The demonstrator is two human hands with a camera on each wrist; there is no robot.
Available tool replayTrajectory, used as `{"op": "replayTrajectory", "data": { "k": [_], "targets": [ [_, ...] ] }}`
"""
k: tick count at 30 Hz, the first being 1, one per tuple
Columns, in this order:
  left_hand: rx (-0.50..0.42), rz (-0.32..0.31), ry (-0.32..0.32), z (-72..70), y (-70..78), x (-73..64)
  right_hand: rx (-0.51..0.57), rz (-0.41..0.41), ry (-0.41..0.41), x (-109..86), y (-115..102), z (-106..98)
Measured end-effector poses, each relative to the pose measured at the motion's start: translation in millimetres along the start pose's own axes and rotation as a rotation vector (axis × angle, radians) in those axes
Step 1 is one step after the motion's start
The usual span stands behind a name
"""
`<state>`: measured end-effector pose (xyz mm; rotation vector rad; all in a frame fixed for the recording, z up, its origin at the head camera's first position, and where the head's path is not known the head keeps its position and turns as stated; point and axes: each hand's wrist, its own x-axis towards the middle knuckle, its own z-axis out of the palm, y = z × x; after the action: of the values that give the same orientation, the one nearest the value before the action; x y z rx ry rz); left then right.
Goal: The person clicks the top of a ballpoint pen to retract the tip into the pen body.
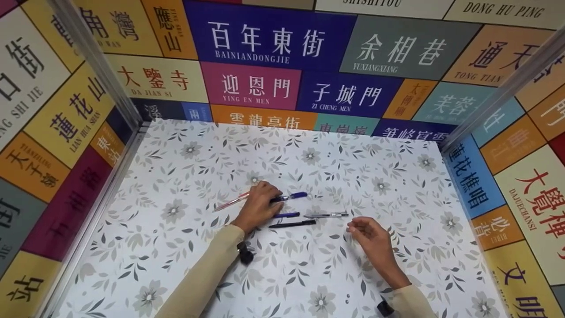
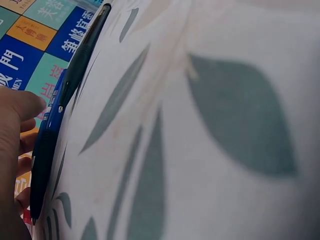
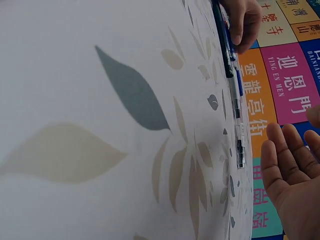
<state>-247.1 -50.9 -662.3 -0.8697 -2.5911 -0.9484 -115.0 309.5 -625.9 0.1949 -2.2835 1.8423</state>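
In the head view my left hand (image 1: 260, 205) is low over the table among several pens. Its thumb and index finger are at the near end of a blue-capped pen (image 1: 299, 195), pinching it. A slim red pen (image 1: 230, 202) reaches out from behind the hand's far side. Closer to me lie a blue pen (image 1: 289, 215), partly covered by the hand, and a black pen (image 1: 292, 224). My right hand (image 1: 373, 236) holds nothing, its fingers loosely bent, just right of a clear pen (image 1: 329, 214). The left wrist view shows the thumb beside the dark pen (image 2: 82, 65).
A white cloth with grey leaves and flowers (image 1: 185, 265) covers the table. Panels with coloured street-name signs (image 1: 273, 39) stand at the back and both sides, joined by clear corner strips (image 1: 106, 79). Small black devices (image 1: 245, 254) sit on both wrists.
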Motion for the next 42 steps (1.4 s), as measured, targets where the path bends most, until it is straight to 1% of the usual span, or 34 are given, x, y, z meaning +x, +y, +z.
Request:
{"op": "replayTrajectory", "data": {
  "k": [5, 12, 16, 21, 25, 29, 34, 37, 42],
  "targets": [
    [0.05, 0.02, -0.015, -0.3, 1.0, 0.0, 0.005, -0.018, -0.01, 1.2, -1.9, 4.1],
    [0.108, 0.019, -0.042, -1.7, 2.7, 1.3, 0.024, -0.014, -0.015, 2.3, -1.1, 6.9],
    [0.143, 0.026, -0.047, -0.8, 2.3, 2.3, 0.011, -0.027, -0.012, 2.5, -0.6, 7.2],
    [0.183, 0.053, -0.049, 0.6, 0.7, 3.1, 0.009, -0.019, -0.015, 2.1, -0.7, 7.5],
    [0.216, 0.08, -0.039, 2.4, -1.1, 2.7, 0.01, -0.032, -0.025, 1.4, -0.2, 7.4],
    [0.254, 0.087, -0.025, 3.7, -2.1, 2.1, 0.0, -0.05, -0.029, 0.8, 0.7, 6.6],
    [0.315, 0.092, -0.03, 2.7, 0.5, 3.4, -0.006, -0.037, -0.026, -0.6, 0.0, 5.4],
    [0.325, 0.1, -0.016, 2.5, 2.6, 4.1, 0.007, -0.018, -0.027, -1.6, -1.4, 5.4],
    [0.307, 0.086, 0.032, 2.2, 6.9, 3.8, 0.023, -0.014, -0.016, -1.8, -3.4, 5.3]
  ]
}}
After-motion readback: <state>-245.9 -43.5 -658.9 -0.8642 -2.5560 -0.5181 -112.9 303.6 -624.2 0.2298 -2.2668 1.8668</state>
